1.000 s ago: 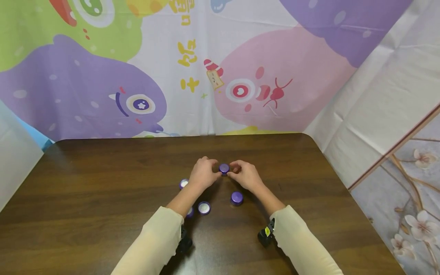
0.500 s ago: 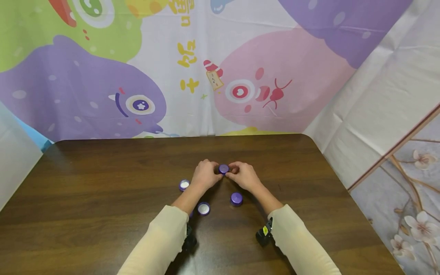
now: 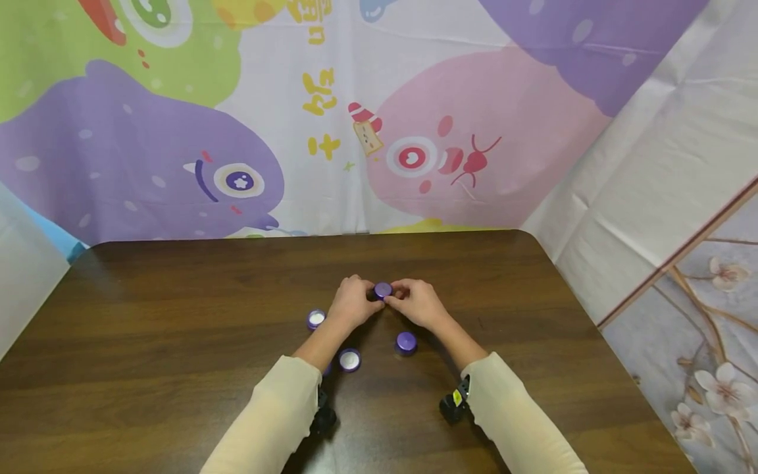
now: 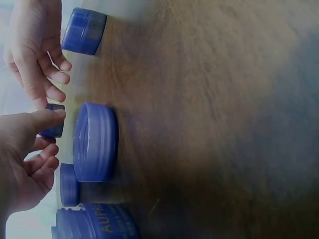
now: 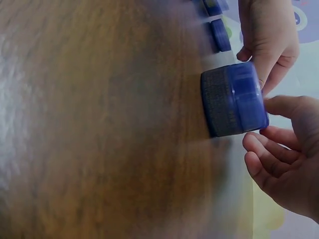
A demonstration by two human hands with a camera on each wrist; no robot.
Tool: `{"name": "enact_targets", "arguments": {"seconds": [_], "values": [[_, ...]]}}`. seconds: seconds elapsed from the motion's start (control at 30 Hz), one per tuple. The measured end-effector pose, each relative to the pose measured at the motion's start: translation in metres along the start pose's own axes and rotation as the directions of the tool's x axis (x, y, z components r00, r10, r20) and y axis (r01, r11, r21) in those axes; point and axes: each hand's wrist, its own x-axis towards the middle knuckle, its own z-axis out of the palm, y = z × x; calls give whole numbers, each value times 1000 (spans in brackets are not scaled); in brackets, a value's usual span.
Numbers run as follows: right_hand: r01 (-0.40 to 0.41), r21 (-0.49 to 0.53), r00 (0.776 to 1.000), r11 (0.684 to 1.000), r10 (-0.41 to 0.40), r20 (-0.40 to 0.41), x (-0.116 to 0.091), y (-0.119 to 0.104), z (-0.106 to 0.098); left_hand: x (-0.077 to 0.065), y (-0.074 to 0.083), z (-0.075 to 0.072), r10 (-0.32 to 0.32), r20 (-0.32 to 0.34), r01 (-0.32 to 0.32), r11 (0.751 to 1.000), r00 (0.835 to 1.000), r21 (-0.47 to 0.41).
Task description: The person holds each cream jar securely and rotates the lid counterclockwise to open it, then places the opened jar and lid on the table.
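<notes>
A small purple cream jar with its lid on stands at mid-table between both hands. My left hand pinches it from the left; in the left wrist view its thumb lies across the jar's side. From the right, my right hand holds the same jar between thumb and forefinger. Closer to me, a second lidded jar stands by the right forearm, large in the right wrist view. An upturned purple lid with a white inside lies near the left forearm.
Left of the left hand sits another round purple piece, white inside. An uncapped jar with lettering shows low in the left wrist view; the left forearm mostly hides it from the head. A patterned cloth hangs behind the brown table.
Both hands stay at the far jar, and the right fingers have closed in slightly on it. The left forearm has shifted a little right, uncovering more of the left white-centred piece.
</notes>
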Motion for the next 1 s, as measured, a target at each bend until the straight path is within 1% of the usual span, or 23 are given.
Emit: {"name": "enact_targets", "arguments": {"seconds": [0.17,0.33,0.57,0.67,0.77,0.87,0.93,1.0], "values": [[-8,45,1000,999,9,-22,-1,-3,-2,-4,2,-4,27,-10,-28,999,1000,-43],[-8,54,998,999,11,-54,-1,-4,-3,-6,2,-6,50,-21,-52,995,999,-88],[-13,56,999,998,14,-30,-5,-8,-4,-9,-1,-5,56,-67,-67,982,996,-174],[14,43,999,999,-13,-30,-6,-11,-4,-11,-1,-7,55,-85,-70,981,995,-180],[47,29,998,998,-46,-42,-6,-14,-5,-14,-1,-11,56,-86,-71,981,995,-178],[73,10,997,997,-72,-40,-8,-18,-6,-16,0,-14,71,-76,-84,981,995,-177],[102,-13,994,995,-102,-32,-9,-20,-8,-18,0,-15,85,-71,-96,980,994,-175],[150,-40,988,988,-151,-20,-11,-23,-10,-20,1,-18,100,-70,-111,978,993,-179]]}}
